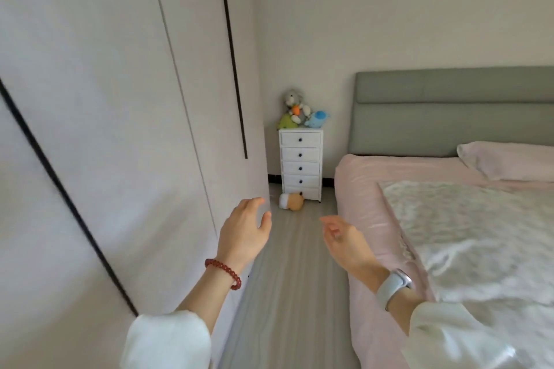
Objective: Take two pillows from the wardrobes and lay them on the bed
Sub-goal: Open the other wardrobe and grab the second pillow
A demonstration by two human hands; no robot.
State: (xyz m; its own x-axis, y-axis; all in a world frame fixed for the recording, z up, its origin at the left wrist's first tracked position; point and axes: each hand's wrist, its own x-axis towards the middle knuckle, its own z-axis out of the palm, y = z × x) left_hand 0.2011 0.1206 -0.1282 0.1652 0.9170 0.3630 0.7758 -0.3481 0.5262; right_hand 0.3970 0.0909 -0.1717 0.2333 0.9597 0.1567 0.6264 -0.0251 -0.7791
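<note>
A white wardrobe [120, 129] with closed doors and thin dark handle strips fills the left side. The bed [359, 189] with a pink sheet and a grey headboard stands on the right. One pale pink pillow [506, 165] lies at the head of the bed on its right side. My left hand [244, 234], with a red bead bracelet on the wrist, is raised beside the wardrobe's near corner, fingers apart and empty. My right hand [344, 240], a watch on its wrist, hovers over the floor strip next to the bed edge, also empty with fingers apart.
A white blanket [479, 234] covers the middle of the bed. A narrow white drawer chest [300, 163] stands in the far corner with several plush toys [295, 111] on top. Another plush toy [292, 201] lies on the grey wood floor [287, 278] before it.
</note>
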